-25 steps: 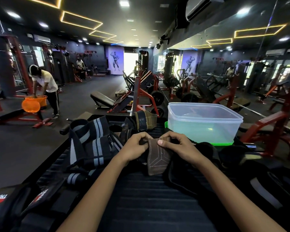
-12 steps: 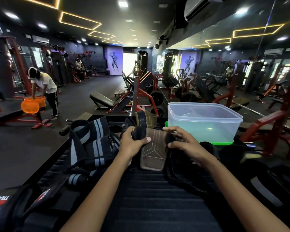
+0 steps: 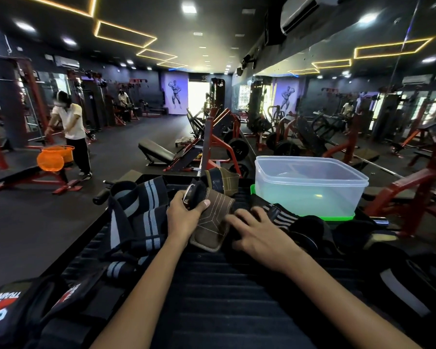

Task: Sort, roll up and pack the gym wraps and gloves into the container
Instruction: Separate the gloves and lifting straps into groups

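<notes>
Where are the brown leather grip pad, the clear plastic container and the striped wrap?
brown leather grip pad [image 3: 213, 222], head view, stitched face.
clear plastic container [image 3: 310, 195], head view, front wall.
striped wrap [image 3: 139, 210], head view, grey-striped band.

Dim gym, ceiling spots, blown-out far doorway, wide-angle edge bending

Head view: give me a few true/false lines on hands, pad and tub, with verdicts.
1. The left hand grips the brown pad. True.
2. The tub holds rolled wraps. False: nothing shows inside it.
3. The right hand is inside the tub. False: it rests on dark gear in front of it.
4. The striped wrap lies left of the left hand. True.
5. The tub sits on a green lid. True.
</notes>
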Tool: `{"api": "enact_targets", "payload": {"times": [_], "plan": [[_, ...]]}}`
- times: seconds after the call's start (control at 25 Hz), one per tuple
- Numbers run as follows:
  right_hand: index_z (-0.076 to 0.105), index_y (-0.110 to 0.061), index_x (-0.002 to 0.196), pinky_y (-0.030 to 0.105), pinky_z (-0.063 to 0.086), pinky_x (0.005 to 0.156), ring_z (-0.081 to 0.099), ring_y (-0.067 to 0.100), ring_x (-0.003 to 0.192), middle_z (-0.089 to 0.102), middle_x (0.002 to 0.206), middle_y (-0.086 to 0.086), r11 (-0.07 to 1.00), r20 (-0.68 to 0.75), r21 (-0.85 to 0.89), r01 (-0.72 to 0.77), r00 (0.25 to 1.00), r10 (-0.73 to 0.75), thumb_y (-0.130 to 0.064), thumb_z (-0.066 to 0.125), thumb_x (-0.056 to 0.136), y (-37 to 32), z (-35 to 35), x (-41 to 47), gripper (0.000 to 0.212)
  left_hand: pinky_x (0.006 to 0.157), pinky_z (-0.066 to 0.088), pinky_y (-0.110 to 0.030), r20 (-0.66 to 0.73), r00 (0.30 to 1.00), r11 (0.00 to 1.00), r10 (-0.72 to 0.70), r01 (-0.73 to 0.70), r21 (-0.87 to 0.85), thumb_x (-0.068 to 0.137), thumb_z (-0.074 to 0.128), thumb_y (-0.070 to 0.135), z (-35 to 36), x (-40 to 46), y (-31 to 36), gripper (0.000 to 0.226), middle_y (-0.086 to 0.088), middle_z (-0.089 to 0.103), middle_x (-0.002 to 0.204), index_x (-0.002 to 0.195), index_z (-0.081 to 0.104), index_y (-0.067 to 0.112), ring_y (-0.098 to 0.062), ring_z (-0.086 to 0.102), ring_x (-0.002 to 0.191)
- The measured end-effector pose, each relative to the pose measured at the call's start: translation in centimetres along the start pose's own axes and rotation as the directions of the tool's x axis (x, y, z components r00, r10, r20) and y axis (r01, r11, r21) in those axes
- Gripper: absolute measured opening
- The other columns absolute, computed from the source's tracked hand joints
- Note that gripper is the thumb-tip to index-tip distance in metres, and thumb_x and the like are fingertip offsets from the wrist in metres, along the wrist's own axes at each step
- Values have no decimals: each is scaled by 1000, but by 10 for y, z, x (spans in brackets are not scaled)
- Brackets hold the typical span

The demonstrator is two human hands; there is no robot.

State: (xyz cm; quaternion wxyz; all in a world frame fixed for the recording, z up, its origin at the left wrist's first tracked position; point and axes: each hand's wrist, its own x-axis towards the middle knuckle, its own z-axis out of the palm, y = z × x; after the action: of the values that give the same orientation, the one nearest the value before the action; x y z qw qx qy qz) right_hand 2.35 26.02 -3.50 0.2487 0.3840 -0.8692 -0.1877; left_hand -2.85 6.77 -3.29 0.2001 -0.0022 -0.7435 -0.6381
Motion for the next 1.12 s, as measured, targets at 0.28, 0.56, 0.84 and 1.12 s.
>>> {"api": "enact_targets", "payload": {"times": [0.28,0.56,0.84,1.12], "plan": [[70,-7,92,35,54,77,69,22,83,73,86,10,211,206,945,-249,956,207,-18,71,86,17,-31,-7,13,87,47,-22,134,971,962,198,-219,162,82,75,17,4,-7,0,37,15,64,100,117,65,21,-6,61,97],[56,-4,113,37,56,68,67,29,70,67,83,17,-496,99,848,186,864,493,-27,88,62,37,-46,-11,65,89,49,-20,179,944,928,276,-310,208,85,72,18,13,-9,-7,31,10,68,106,113,65,28,-5,60,102],[57,-8,94,30,50,45,43,19,34,53,56,12,-579,325,803,140,711,624,-44,62,80,37,-50,-14,39,65,44,-6,281,913,925,295,-346,155,83,70,5,18,-23,6,26,13,64,86,97,52,19,5,60,77],[53,-2,93,30,51,47,59,23,47,63,70,20,-387,330,918,-83,700,633,-11,55,94,27,-36,-6,9,73,47,-30,488,794,821,363,-520,235,81,59,-1,31,-32,3,48,-2,60,95,111,41,33,-15,55,84]]}}
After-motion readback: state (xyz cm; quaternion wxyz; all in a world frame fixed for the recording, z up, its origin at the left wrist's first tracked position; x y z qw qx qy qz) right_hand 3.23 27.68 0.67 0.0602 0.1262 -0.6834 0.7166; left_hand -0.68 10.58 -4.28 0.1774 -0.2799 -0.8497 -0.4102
